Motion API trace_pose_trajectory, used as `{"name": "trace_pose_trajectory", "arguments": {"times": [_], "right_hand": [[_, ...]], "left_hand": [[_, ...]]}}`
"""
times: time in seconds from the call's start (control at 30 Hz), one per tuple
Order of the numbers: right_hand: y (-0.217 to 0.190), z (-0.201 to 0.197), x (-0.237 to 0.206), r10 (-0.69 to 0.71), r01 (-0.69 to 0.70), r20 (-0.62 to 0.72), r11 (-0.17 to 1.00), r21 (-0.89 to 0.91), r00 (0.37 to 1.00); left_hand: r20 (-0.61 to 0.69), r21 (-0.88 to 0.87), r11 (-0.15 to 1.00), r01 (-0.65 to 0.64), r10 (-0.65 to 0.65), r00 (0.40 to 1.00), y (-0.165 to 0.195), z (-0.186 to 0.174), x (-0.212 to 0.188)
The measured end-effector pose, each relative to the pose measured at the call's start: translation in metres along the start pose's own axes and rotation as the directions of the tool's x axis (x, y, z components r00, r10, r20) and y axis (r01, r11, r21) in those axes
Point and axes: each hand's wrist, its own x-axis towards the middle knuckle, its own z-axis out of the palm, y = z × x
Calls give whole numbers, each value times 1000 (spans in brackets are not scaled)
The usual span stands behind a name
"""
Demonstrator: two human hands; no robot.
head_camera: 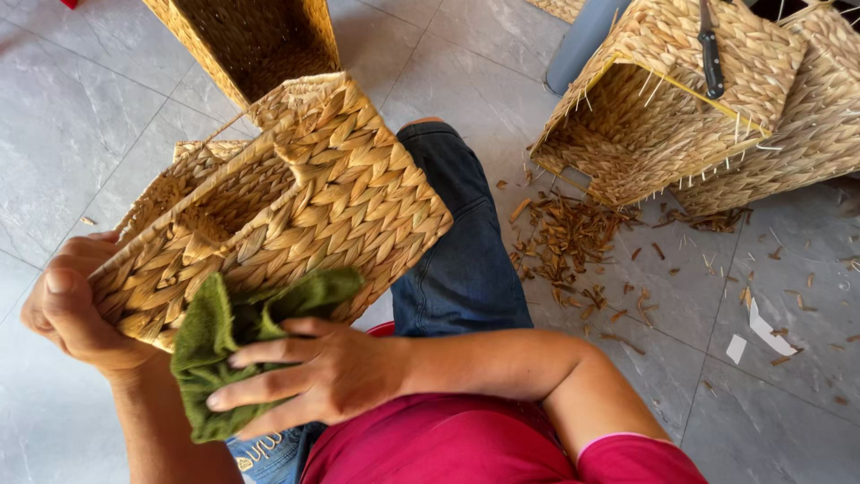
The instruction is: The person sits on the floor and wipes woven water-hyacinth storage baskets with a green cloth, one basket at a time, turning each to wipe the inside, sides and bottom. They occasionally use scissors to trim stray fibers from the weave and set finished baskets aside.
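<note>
The woven basket [296,206] fills the left centre of the frame, tipped on its side across the person's lap, its open mouth turned toward the upper left. Past it, a second basket [663,99] lies on its side at the upper right on the grey tiled floor [107,116], with a black-handled knife [711,54] resting on its top and another basket [820,108] against it. A third one [251,40] stands at the top edge. Between them, right of the blue-jeaned knee [457,242], lies a scatter of cut straw trimmings [573,242].

The left hand [72,305] is clenched round the basket's lower left corner, thumb over the rim. The right hand [313,372] presses a green cloth [233,332] flat against the basket's near side, fingers spread over it rather than closed.

To my eye, the basket is held by one corner only; a hard rub could twist it out of that grip and off the lap. Stray fibre ends might snag the cloth or prick the fingers. That knife looks loosely perched and could slide off if its basket is knocked.
</note>
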Motion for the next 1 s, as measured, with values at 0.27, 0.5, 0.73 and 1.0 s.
{"name": "trace_pose_trajectory", "arguments": {"times": [0.27,0.5,0.73,1.0], "right_hand": [[60,-89,-40,33,-76,-170,965,-252,985],[80,-118,-67,319,-475,-428,815,-332,846],[26,-52,-16,187,-208,-211,975,-82,959],[26,-39,5,-32,32,-19,999,-19,999]], "left_hand": [[16,-110,994,-4,6,1000,-6,5,1],[0,-20,998,59,-59,998,8,31,9],[-17,-19,996,92,-93,996,14,39,13],[23,-2,995,102,-102,994,20,35,15]]}}
